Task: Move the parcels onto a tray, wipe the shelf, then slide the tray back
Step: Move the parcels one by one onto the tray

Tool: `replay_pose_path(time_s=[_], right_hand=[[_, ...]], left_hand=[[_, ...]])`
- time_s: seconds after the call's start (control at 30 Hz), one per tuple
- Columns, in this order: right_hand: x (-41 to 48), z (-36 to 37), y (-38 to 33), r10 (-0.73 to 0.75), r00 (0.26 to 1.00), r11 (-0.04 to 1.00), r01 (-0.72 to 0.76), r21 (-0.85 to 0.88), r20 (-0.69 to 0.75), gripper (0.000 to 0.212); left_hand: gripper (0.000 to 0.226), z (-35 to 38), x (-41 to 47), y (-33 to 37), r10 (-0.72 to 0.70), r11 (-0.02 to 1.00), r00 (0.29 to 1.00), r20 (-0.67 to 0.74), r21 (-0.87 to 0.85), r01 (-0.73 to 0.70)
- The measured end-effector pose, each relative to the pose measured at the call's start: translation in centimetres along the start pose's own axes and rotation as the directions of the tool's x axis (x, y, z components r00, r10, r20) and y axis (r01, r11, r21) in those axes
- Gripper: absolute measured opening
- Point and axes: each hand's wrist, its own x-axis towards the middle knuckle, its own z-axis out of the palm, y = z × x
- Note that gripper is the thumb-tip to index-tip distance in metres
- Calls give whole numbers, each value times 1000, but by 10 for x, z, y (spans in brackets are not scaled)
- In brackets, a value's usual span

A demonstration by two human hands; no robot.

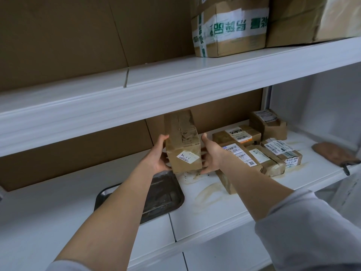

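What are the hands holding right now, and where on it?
A brown parcel, gripped by both hands: left hand on its left side, right hand on its right side, near the labelled end.

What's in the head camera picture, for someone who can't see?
The left hand and right hand hold a brown parcel by a metal tray on a stained white shelf. More labelled parcels and a brown cloth lie further right.

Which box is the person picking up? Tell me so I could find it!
Look at the lower white shelf. Near its middle, by a metal tray, the left hand and right hand grip one tall brown box. Only it has a small handwritten sticker; the other parcels to its right wear printed labels.
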Motion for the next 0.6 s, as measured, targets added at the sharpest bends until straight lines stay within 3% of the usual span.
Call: replay_pose_path(time_s=[0.17, 0.3, 0.4, 0.5, 0.57, 0.6], right_hand=[[0, 1, -2, -7, 1000, 993, 4, 121, 21, 70], [-4, 1, -3, -43, 998, 997, 40, 73, 35, 58], [-7, 0, -5, -63, 998, 998, 63, 25, -3, 38], [-4, 2, -4, -103, 994, 994, 101, -45, -42, 41], [-3, 3, -3, -111, 992, 992, 107, -71, -62, 45], [-3, 3, -2, -115, 991, 991, 110, -76, -67, 46]], left_hand=[[46, -4, -1, 0, 21, 1000, 999, 27, 4, -21], [26, -6, 0, 0, 94, 995, 992, -79, 25, -92], [45, -7, 5, -3, 193, 978, 973, -129, 108, -180], [35, -4, 5, -7, 228, 953, 961, -154, 237, -188], [18, -1, 4, -8, 165, 972, 970, -179, 194, -130], [26, 0, 3, -8, 130, 983, 977, -171, 154, -104]])
